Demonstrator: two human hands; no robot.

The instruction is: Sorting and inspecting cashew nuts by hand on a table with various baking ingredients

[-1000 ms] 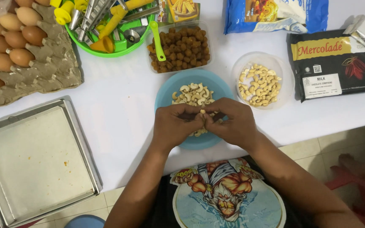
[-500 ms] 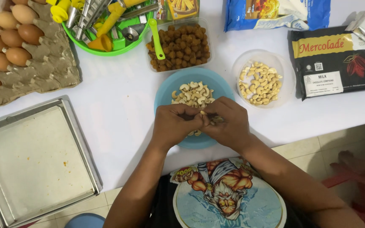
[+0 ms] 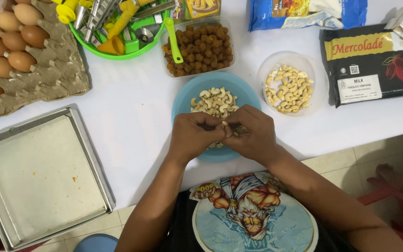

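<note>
The hands hide the blue plate's [image 3: 185, 100] near half; the egg tray [image 3: 47, 70] and baking tin [image 3: 92, 154] run off the left edge.

Bare table [image 3: 131, 116] left of blue bowl [image 3: 185, 100]; tub [image 3: 304, 63], box [image 3: 229, 35] crowd right, behind.

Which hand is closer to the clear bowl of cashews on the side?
Right. The right hand is just below and beside the clear bowl, not touching it; the left hand is farther off, over the blue bowl.

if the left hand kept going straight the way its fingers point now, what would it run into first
The left hand points right, across the blue plate, so it would most likely meet the right hand first; their fingertips already seem to touch around a cashew piece.
</note>
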